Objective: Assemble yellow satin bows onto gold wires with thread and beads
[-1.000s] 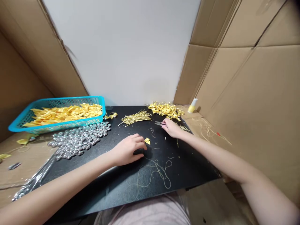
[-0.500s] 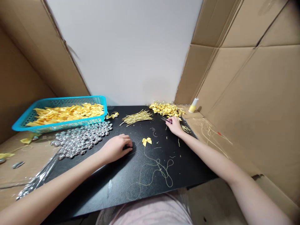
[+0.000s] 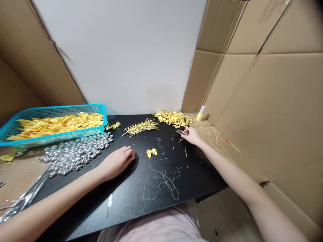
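Observation:
My right hand (image 3: 193,136) is closed on a small pair of thread snips (image 3: 181,132), its blades pointing left, just in front of a heap of yellow bows (image 3: 173,117). My left hand (image 3: 119,161) rests on the black table (image 3: 83,215) with curled fingers; what they hold, if anything, is hidden. Between the hands lies a single yellow ribbon bow (image 3: 151,153). A thin pale thread (image 3: 164,173) runs from it in loose loops towards the table's front edge. Behind it is a bundle of gold twist ties (image 3: 141,127).
At the left stands a turquoise basket (image 3: 104,117) of yellow ribbon pieces, with many silver beads (image 3: 75,153) in front. A white-and-yellow cone (image 3: 201,113) stands at the back right. Cardboard walls (image 3: 264,101) enclose the sides. Thread scraps litter the right half.
The view has swung a little to the right. My right hand with the snips has moved slightly right, away from the twist ties. My left hand stays curled on the table.

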`<state>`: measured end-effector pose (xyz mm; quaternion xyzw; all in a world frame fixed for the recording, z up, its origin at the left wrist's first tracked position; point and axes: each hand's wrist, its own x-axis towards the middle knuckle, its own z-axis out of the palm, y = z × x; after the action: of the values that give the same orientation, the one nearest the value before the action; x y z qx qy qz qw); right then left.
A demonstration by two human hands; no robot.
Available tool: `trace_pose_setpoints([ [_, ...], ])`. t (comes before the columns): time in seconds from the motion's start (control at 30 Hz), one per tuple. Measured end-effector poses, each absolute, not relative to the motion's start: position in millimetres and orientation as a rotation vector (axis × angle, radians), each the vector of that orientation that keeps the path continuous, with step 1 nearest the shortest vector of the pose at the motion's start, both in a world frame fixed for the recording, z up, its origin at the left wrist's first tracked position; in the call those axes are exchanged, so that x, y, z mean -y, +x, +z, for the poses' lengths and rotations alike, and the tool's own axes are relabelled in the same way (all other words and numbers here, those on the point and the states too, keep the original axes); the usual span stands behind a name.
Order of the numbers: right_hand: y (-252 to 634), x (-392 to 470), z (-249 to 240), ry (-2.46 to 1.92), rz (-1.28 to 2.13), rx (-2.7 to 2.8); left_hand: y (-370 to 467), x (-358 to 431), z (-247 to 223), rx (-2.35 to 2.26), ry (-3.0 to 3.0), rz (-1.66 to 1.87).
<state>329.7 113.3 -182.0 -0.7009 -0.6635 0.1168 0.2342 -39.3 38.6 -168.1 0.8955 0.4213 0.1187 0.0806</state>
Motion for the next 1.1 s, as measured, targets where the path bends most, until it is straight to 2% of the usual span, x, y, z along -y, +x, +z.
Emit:
trace_pose_setpoints([
  [0.17, 307, -112, -189, -1.846, 0.347, 1.893, -48, -33, -114, -1.202, 2.266, 0.547],
  [0.33, 313, -108, -188, -1.825, 0.376, 1.856, -49, -24, -48, -1.087, 2.102, 0.728],
  [0.5, 277, -82, -147, -1.624, 0.370, 1.843, -35, -15, -5, -1.096, 2.085, 0.864],
  [0.67, 192, -32, -75, -0.420, 1.438, 1.810, -2, -8, 16, -1.047, 1.989, 0.990],
  [0.77, 179, -15, -52, -0.167, 1.749, 1.637, 1, -6, 25, -0.823, 1.818, 1.095],
  [0.87, 214, -11, -47, -0.224, 1.832, 1.626, -22, -5, 33, -0.869, 1.693, 1.241],
  [1.1, 344, -5, -52, -0.799, 1.526, 1.615, -134, -10, 15, -1.319, 1.661, 1.190],
])
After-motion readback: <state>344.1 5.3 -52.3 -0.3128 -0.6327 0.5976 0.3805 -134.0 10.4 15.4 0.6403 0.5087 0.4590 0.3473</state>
